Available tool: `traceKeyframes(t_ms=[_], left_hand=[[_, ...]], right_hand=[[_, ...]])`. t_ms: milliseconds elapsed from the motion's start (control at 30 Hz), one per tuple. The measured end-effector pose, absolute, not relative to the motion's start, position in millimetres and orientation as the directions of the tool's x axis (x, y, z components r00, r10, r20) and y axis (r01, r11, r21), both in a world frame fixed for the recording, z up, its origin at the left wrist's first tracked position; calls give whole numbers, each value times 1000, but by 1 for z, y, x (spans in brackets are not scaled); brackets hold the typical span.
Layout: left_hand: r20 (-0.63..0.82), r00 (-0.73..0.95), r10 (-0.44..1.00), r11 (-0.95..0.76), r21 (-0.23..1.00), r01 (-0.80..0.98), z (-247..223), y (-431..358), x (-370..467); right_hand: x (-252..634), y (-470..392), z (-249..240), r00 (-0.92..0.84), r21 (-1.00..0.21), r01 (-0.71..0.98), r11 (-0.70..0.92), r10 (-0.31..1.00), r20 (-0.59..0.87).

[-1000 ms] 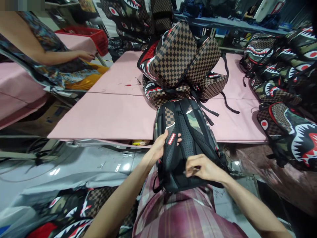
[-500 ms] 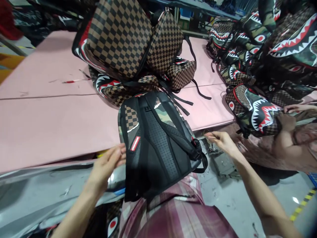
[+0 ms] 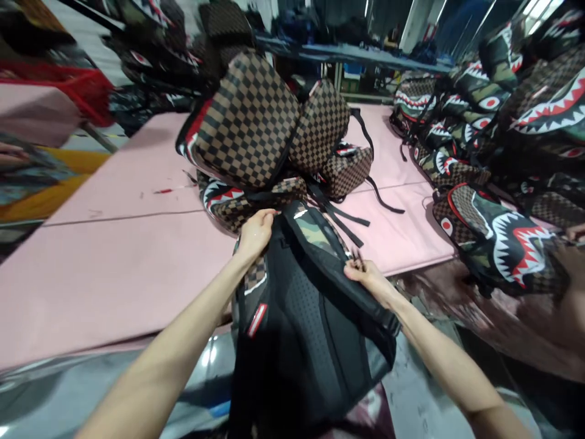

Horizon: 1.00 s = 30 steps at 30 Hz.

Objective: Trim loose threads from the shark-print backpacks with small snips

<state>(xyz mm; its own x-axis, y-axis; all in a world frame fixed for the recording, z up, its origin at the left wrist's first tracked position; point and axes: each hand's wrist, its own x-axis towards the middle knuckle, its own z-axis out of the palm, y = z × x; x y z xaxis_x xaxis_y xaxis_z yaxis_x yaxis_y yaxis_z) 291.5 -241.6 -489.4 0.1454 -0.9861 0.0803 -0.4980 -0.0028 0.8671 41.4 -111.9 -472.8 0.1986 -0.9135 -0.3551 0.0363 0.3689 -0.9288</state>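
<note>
A black backpack [image 3: 297, 317], its padded back panel and shoulder straps facing me, leans at the table's front edge against my body. Checkered and camouflage patches show near its top. My left hand [image 3: 256, 234] is closed on the top left part of the backpack, by the upper end of the straps. On the other side, my right hand [image 3: 368, 277] is closed at the bag's right edge, beside the right shoulder strap. A small dark tool with thin points [image 3: 358, 258] sticks up from its fingers; its exact kind is hard to make out.
Brown checkered backpacks [image 3: 249, 122] are piled just behind on the pink table [image 3: 119, 268]. A red pen [image 3: 164, 191] lies left of them. More shark-mouth backpacks [image 3: 507, 244] are heaped at the right, near another person's arm [image 3: 573, 292]. A red crate [image 3: 86, 91] stands far left.
My left hand has moved up from the bag's left side to its top and closed on it. My right hand has come in to the bag's right edge. The view has tilted up.
</note>
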Motion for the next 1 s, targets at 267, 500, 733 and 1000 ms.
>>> traceKeyframes(t_ms=[267, 500, 733, 1000], left_hand=[[-9, 197, -980, -89, 911, -402, -508, -352, 273], [141, -64, -988, 154, 934, -322, -512, -375, 266], [202, -364, -909, 300, 925, -235, -490, -387, 237], [3, -468, -884, 176, 929, -326, -481, -388, 210]], right_hand=[[25, -219, -490, 214, -695, 566, 444, -893, -397], [23, -230, -507, 290, -523, 683, 510, -847, -446], [-1, -218, -518, 431, -465, 646, 606, -792, -433], [-55, -183, -521, 449, -616, 436, 656, -752, -483]])
